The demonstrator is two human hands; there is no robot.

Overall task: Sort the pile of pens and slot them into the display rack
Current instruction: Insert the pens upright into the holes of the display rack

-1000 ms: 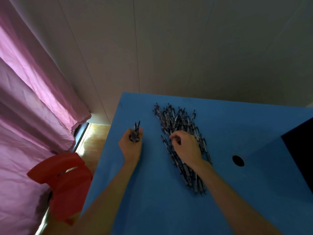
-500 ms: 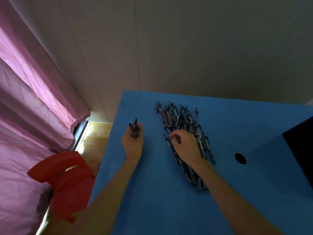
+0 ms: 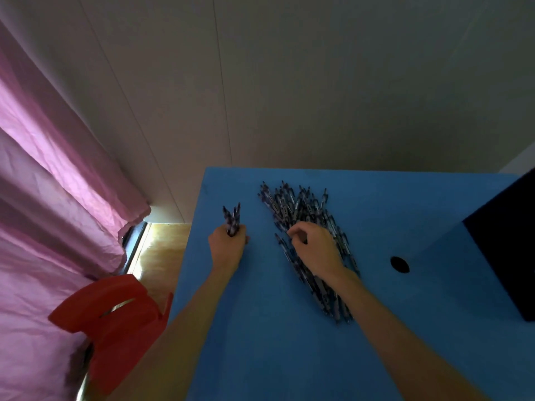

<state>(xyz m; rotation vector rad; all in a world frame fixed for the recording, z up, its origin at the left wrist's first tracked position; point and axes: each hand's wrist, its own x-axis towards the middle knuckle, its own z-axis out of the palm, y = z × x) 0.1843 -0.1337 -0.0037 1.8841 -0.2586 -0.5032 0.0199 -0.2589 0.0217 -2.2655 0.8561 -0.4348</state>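
— What's changed over the last second?

— Little, from where I watch. My left hand [image 3: 227,250] keeps its fist round a small bunch of pens [image 3: 231,218], upright, left of the pile of pens [image 3: 307,235] on the blue table [image 3: 260,342]. My right hand [image 3: 315,250] stayed on the pile, fingers curled, pinching at one pen.

— So?

— I judge we're gathering still; no rack in view.

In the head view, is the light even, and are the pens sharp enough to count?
Head view: uneven light, bright at the pink curtain and floor gap, dim over the blue table; the pile of pens is dark and slightly soft, too dense to count; wide-angle bending at the edges.
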